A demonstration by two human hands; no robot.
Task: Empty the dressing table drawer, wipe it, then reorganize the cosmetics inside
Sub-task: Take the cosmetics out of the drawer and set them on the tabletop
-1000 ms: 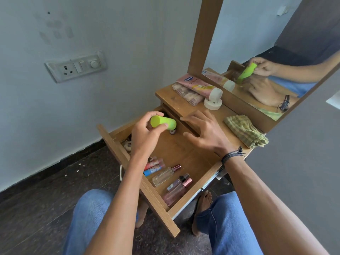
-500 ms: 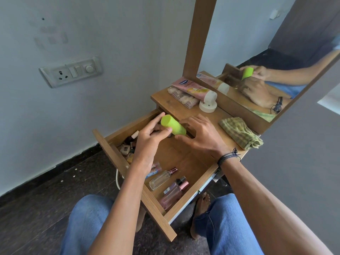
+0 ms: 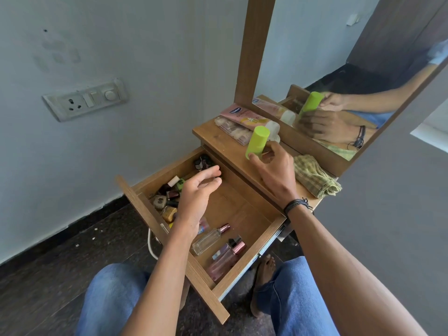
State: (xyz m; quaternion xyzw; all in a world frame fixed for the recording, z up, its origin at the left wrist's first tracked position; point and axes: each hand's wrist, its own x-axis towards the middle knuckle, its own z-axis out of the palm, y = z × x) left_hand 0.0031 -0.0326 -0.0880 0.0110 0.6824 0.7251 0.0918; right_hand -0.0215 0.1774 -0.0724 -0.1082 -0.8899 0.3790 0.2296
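The drawer (image 3: 238, 207) of the desk (image 3: 223, 144) stands pulled out, with things in it. Along its left side a cluster of small nail-polish bottles (image 3: 167, 200) lies jumbled together, and a few dark small items (image 3: 203, 162) sit in the far corner; what they are cannot be told. At the near end a clear glass spray bottle (image 3: 209, 240) with a pinkish cap lies on its side, and just beside it lies a pink perfume bottle (image 3: 224, 260), touching or nearly touching a smaller bottle whose shape is hard to read. The middle and right part of the drawer floor is bare wood. The left hand (image 3: 194, 202) hovers over the drawer's left half, its fingers (image 3: 211, 173) loosely bent and spread, holding nothing that can be seen. The right hand (image 3: 274, 170) is up over the desk top, its fingers (image 3: 255, 158) curled round the lower end of a lime-green bottle (image 3: 257, 141), which is tilted and outside the drawer; whether its base touches the wood cannot be told. Behind the green bottle on the desk lie a pink tube (image 3: 244, 116) resting on a clear compartmented case (image 3: 232, 128). A checked yellow-green cloth (image 3: 315, 177) lies crumpled at the right end of the desk, against the foot of the mirror (image 3: 315, 57), which reflects both hands and the bottle.
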